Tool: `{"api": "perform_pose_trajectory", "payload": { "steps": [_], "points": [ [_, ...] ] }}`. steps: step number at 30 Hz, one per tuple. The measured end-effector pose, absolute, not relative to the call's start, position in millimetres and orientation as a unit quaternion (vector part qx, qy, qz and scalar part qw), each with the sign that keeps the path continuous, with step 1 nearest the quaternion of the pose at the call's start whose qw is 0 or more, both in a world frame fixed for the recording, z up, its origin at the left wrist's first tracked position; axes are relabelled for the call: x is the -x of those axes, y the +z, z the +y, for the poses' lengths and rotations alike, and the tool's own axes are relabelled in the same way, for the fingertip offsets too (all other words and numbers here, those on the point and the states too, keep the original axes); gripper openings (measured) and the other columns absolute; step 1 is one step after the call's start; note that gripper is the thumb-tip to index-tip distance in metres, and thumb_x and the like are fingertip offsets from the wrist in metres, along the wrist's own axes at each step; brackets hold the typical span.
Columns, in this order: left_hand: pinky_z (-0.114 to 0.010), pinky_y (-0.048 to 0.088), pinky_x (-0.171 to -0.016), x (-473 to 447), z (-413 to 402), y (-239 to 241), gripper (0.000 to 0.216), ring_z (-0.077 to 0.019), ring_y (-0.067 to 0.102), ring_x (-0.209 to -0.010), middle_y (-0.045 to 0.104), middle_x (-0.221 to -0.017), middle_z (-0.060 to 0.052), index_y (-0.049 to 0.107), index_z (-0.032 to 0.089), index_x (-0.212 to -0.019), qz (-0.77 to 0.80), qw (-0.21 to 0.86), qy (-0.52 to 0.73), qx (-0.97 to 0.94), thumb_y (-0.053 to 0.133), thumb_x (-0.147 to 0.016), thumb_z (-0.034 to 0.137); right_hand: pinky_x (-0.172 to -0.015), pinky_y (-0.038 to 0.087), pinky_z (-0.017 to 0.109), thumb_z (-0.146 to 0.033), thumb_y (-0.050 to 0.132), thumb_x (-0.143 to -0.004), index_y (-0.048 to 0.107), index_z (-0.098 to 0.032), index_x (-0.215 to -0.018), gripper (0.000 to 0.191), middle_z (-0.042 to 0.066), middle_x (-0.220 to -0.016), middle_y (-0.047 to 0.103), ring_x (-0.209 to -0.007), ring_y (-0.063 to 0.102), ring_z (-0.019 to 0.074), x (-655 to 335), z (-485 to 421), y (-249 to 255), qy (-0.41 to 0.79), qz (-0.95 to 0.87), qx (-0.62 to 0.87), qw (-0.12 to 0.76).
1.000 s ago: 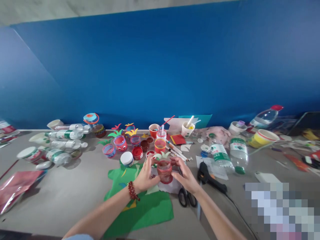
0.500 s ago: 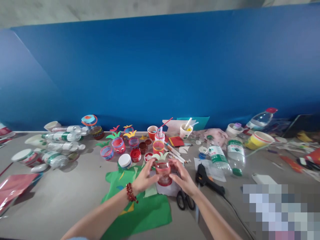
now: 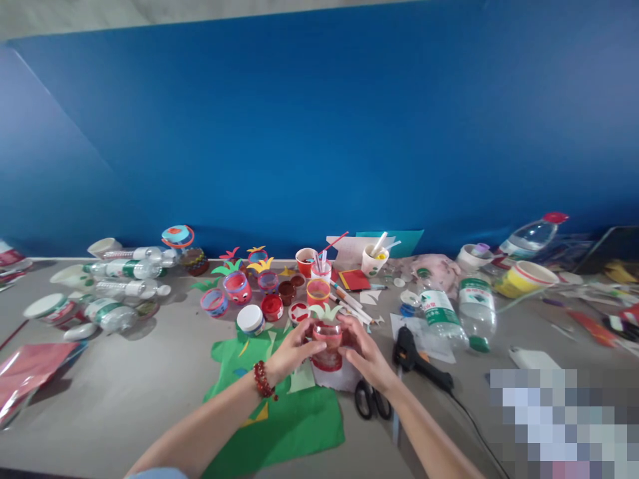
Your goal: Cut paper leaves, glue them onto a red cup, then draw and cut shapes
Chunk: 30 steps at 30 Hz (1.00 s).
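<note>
Between my two hands stands a clear plastic cup (image 3: 327,346) painted red, cut from a bottle by the look of it, with pale green paper leaves (image 3: 324,311) at its far rim. My left hand (image 3: 294,347) curls around its left side, and my right hand (image 3: 367,349) closes around its right side. Below the cup lies a piece of white paper (image 3: 344,379). Green felt-like sheet (image 3: 279,426) spreads under my left forearm. Black-handled scissors (image 3: 372,400) rest just below my right hand.
Painted cups with paper leaves (image 3: 236,286) and paint jars (image 3: 250,319) stand beyond my left hand. A black glue gun (image 3: 419,359) with its cable lies to the right, near plastic bottles (image 3: 439,309). More bottles (image 3: 110,314) lie at left. A blue panel (image 3: 319,133) rises behind.
The whole view has shifted slightly. My hands stay around the red cup, with the left fingers moved a little on its side.
</note>
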<state>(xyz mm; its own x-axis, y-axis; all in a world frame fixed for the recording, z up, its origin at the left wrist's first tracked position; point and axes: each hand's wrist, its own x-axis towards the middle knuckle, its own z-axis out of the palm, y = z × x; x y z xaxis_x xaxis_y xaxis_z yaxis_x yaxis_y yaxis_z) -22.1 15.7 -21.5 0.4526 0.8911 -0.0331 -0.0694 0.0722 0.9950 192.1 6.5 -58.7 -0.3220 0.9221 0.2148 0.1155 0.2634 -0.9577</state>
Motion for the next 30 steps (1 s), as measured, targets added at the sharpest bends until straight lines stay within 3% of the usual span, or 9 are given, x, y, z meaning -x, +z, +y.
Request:
{"api": "perform_pose_trajectory", "payload": {
  "steps": [6,9,16,20,25,30],
  "points": [
    [-0.041,0.048,-0.094,31,25,-24,0.042,-0.0264,0.061,-0.108,0.064,-0.118,-0.01,0.056,0.018,-0.118,0.382,0.569,0.378,-0.622,0.066,-0.083,0.037,-0.09,0.052,0.04,-0.034,0.057,-0.089,0.045,-0.023,-0.134,0.047,0.011,-0.119,0.061,-0.102,0.063,0.0248,-195,7,-46,0.45,-0.649,0.398,0.467],
    [-0.041,0.05,-0.09,37,36,-22,0.04,-0.0258,0.062,-0.103,0.063,-0.115,-0.011,0.054,0.016,-0.118,0.411,0.464,0.377,-0.688,0.063,-0.083,0.034,-0.085,0.053,0.037,-0.035,0.056,-0.09,0.05,-0.022,-0.127,0.04,0.009,-0.113,0.063,-0.095,0.063,0.0226,-199,11,-43,0.417,-0.617,0.432,0.509],
    [-0.046,0.046,-0.098,28,52,-24,0.06,-0.0293,0.054,-0.117,0.059,-0.125,-0.013,0.045,0.019,-0.133,0.414,0.225,0.319,-0.822,0.066,-0.079,0.03,-0.08,0.053,0.035,-0.038,0.061,-0.088,0.055,-0.02,-0.117,0.035,0.009,-0.106,0.065,-0.087,0.063,0.0209,-201,15,-50,0.36,-0.573,0.49,0.55],
    [-0.049,0.042,-0.1,21,58,-27,0.063,-0.031,0.053,-0.119,0.059,-0.128,-0.014,0.042,0.02,-0.136,0.386,0.183,0.294,-0.855,0.066,-0.079,0.034,-0.083,0.052,0.037,-0.038,0.06,-0.089,0.059,-0.02,-0.111,0.029,0.009,-0.101,0.067,-0.089,0.064,0.0223,-202,15,-46,0.324,-0.56,0.496,0.579],
    [-0.05,0.04,-0.099,21,56,-32,0.058,-0.0314,0.055,-0.118,0.061,-0.126,-0.014,0.044,0.019,-0.133,0.395,0.146,0.277,-0.863,0.062,-0.078,0.025,-0.08,0.052,0.035,-0.04,0.061,-0.087,0.062,-0.02,-0.096,0.022,0.008,-0.095,0.067,-0.085,0.063,0.0223,-208,14,-39,0.268,-0.52,0.514,0.627],
    [-0.051,0.04,-0.099,19,52,-36,0.065,-0.033,0.054,-0.117,0.061,-0.123,-0.015,0.042,0.018,-0.135,0.415,0.127,0.288,-0.854,0.065,-0.075,0.025,-0.08,0.051,0.038,-0.04,0.063,-0.085,0.061,-0.02,-0.096,0.023,0.008,-0.094,0.066,-0.085,0.062,0.0232,-213,14,-34,0.25,-0.475,0.529,0.658]
  ]
}}
